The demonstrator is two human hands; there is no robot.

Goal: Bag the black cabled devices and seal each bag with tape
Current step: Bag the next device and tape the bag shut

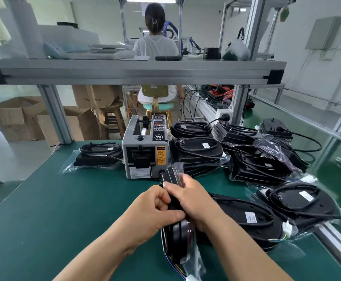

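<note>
The device (176, 232) is pinched on edge by curled fingers (162, 199) of left hand (155, 209) and right hand (194, 201). If loosened, the bag (178, 166) beyond the fingertips could be unfolded.

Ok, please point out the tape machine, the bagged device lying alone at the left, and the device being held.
tape machine (145, 151): head view, grey front face.
bagged device (99, 157): head view, black body inside bag.
held device (177, 237): head view, lower black edge.
</note>
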